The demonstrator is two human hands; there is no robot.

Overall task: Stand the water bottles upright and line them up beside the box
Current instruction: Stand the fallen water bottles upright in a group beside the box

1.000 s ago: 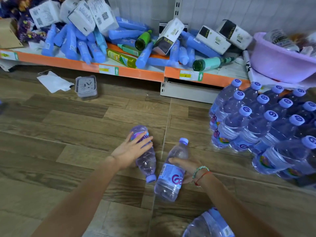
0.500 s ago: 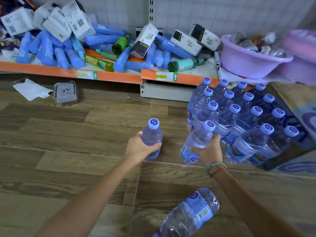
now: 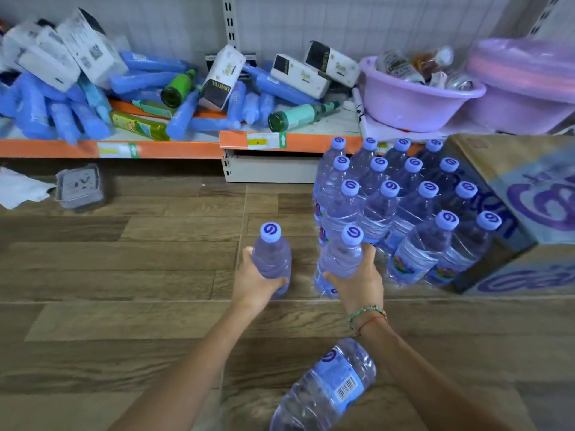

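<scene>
Hands: your left hand [image 3: 253, 279] grips one upright bottle [image 3: 271, 258]; your right hand [image 3: 357, 279] grips another bottle [image 3: 340, 259].
Centre right: standing rows [image 3: 401, 197] beside box [image 3: 522, 213].

- A block of upright water bottles [image 3: 401, 200] fills the floor on the right, packed cap to cap against the cardboard box [image 3: 525, 213], with no gap for a hand between them.
- The near-left corner of the block is closed by the bottle in the right hand [image 3: 357, 275].
- Between this and the bottle in the left hand [image 3: 255, 281] lies a narrow strip of bare floor.
- To the left, the wooden floor [image 3: 109, 269] is wide open up to the small plastic container [image 3: 79, 188] and white paper [image 3: 18, 188] at the far left.
- A lying bottle [image 3: 326, 390] blocks the near floor between the forearms.
- The low shelf [image 3: 124, 149] closes the far side.
</scene>
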